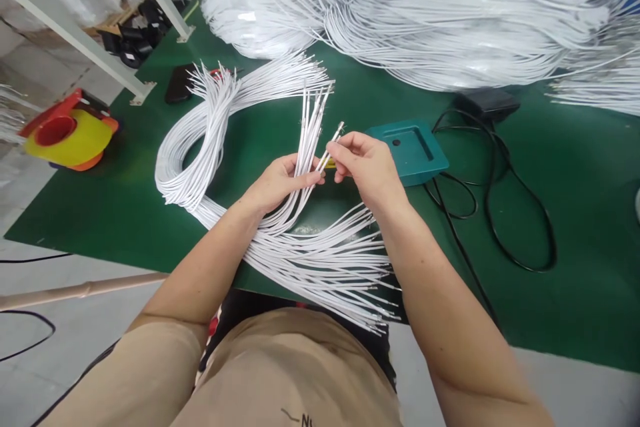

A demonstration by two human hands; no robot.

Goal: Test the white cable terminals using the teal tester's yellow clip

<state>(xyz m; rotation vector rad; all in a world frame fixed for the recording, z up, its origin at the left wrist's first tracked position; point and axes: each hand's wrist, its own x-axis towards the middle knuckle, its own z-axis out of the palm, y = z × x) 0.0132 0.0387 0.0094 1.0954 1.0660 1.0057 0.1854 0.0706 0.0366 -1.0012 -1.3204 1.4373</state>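
My left hand (pixel 280 181) is closed around a bundle of thin white wires (pixel 310 121), their stripped ends pointing up and away from me. My right hand (pixel 364 161) pinches one or two of those wires near their metal tips (pixel 337 133), just right of the bundle. The rest of the bundle loops left over the green table (pixel 575 167) as a coil (pixel 175 160), and more loose wire ends (pixel 330 267) fan out across the table edge under my forearms.
A teal box-shaped fixture (pixel 413 150) sits just right of my hands, with black cables (pixel 500 213) looping beside it. Large heaps of white wire (pixel 425 13) fill the back of the table. A red and yellow object (pixel 70 133) sits at the left, a dark phone (pixel 179 83) beyond the coil.
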